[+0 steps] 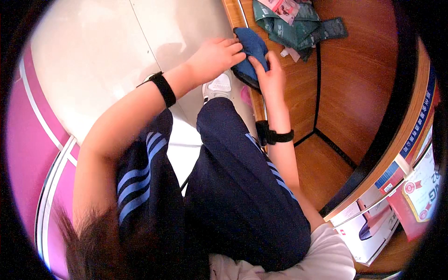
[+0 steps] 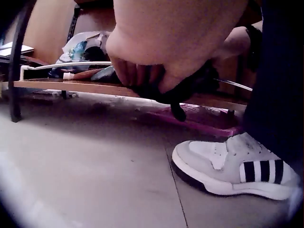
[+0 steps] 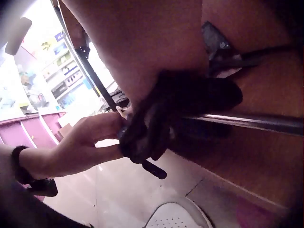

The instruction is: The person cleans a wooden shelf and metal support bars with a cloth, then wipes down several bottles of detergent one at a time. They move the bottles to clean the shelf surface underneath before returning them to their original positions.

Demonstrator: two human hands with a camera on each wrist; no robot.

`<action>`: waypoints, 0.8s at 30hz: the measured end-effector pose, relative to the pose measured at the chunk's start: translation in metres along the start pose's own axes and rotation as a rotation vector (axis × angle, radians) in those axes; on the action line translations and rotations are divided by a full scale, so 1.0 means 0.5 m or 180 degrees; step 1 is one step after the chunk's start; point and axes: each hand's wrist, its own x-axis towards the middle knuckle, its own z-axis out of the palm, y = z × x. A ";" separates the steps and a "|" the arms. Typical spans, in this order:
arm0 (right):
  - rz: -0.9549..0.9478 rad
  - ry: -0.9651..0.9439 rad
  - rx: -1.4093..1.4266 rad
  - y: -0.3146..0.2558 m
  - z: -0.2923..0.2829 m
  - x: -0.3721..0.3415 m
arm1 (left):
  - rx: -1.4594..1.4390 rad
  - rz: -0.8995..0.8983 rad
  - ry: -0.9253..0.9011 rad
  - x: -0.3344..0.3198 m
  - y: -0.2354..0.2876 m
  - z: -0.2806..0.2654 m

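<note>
A folded blue cloth item with black edging (image 1: 254,46) is held between both hands over the front edge of a wooden shelf (image 1: 298,98). On its left edge, the left hand (image 1: 217,56) grips with curled fingers, which show in the left wrist view bent over the dark cloth (image 2: 164,97). The right hand (image 1: 274,77) pinches the item's right side, thumb on top. From the cloth's underside hangs a small black tab (image 3: 155,169). In the right wrist view the cloth looks nearly black, and the left hand (image 3: 88,137) holds its far end.
Green packets (image 1: 291,30) and a pink packet (image 1: 282,8) lie farther back on the shelf. A metal rail (image 3: 256,123) runs along its front. Below are a white shoe (image 2: 228,164) and pale floor tiles (image 2: 109,166). Boxes (image 1: 378,228) stand at right.
</note>
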 end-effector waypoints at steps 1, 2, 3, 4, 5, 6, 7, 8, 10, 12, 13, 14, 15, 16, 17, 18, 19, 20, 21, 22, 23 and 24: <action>-0.0023 0.0056 -0.0174 0.006 -0.006 -0.010 | -0.0157 0.0035 -0.0151 -0.004 0.007 0.005; -0.0045 0.0108 -0.0347 0.012 -0.011 -0.023 | -0.0156 0.0035 -0.0149 -0.008 0.017 0.011; -0.0050 0.0108 -0.0350 0.017 -0.016 -0.039 | -0.0284 0.0140 -0.0026 -0.011 0.029 0.018; -0.0045 0.0137 -0.0330 0.022 -0.021 -0.058 | -0.0412 0.0244 0.0097 -0.012 0.041 0.020; -0.0042 0.0162 -0.0311 0.027 -0.026 -0.076 | -0.0515 0.0331 0.0014 -0.015 0.052 0.021; -0.0049 0.0156 -0.0314 0.030 -0.032 -0.094 | -0.0514 0.0323 0.0021 -0.018 0.064 0.026; 0.0210 0.0071 -0.0189 0.036 -0.038 -0.110 | -0.0491 0.0400 0.0039 -0.022 0.074 0.033; 0.0467 -0.0015 -0.0062 0.043 -0.040 -0.119 | -0.0466 0.0477 0.0058 -0.025 0.081 0.039; 0.0471 -0.0033 -0.0120 0.049 -0.037 -0.120 | -0.0435 0.0446 0.0044 -0.029 0.083 0.040; 0.0243 -0.0032 -0.0269 0.046 -0.035 -0.117 | -0.0426 0.0480 0.0099 -0.028 0.076 0.041; 0.0245 -0.0028 -0.0270 0.038 -0.036 -0.115 | -0.0428 0.0485 0.0099 -0.028 0.070 0.040; 0.0213 -0.0095 -0.0478 0.031 -0.038 -0.113 | -0.0369 0.0514 -0.0126 -0.029 0.063 0.039; 0.0178 -0.0165 -0.0683 0.023 -0.038 -0.110 | -0.0307 0.0540 -0.0353 -0.028 0.056 0.036; 0.0173 -0.0166 -0.0677 0.019 -0.033 -0.106 | -0.0300 0.0536 -0.0355 -0.025 0.050 0.034; 0.0112 -0.0014 -0.0584 0.015 -0.026 -0.103 | -0.0287 0.0485 -0.0362 -0.023 0.046 0.032; 0.0054 0.0142 -0.0488 0.012 -0.023 -0.099 | -0.0271 0.0438 -0.0372 -0.021 0.041 0.031; 0.0063 0.0145 -0.0483 0.011 -0.021 -0.091 | -0.0273 0.0444 -0.0380 -0.019 0.034 0.030; 0.0053 0.0000 -0.0568 0.011 -0.021 -0.082 | -0.0227 0.0440 -0.0407 -0.017 0.027 0.028; 0.0041 -0.0144 -0.0654 0.005 -0.024 -0.073 | -0.0179 0.0437 -0.0432 -0.014 0.021 0.025; 0.0048 -0.0138 -0.0656 -0.002 -0.026 -0.066 | -0.0184 0.0446 -0.0432 -0.010 0.016 0.021; 0.0096 -0.0172 -0.0599 -0.010 -0.025 -0.059 | -0.0062 0.0451 -0.0361 -0.008 0.010 0.016; 0.0147 -0.0205 -0.0539 -0.016 -0.023 -0.055 | 0.0059 0.0457 -0.0292 -0.007 0.005 0.016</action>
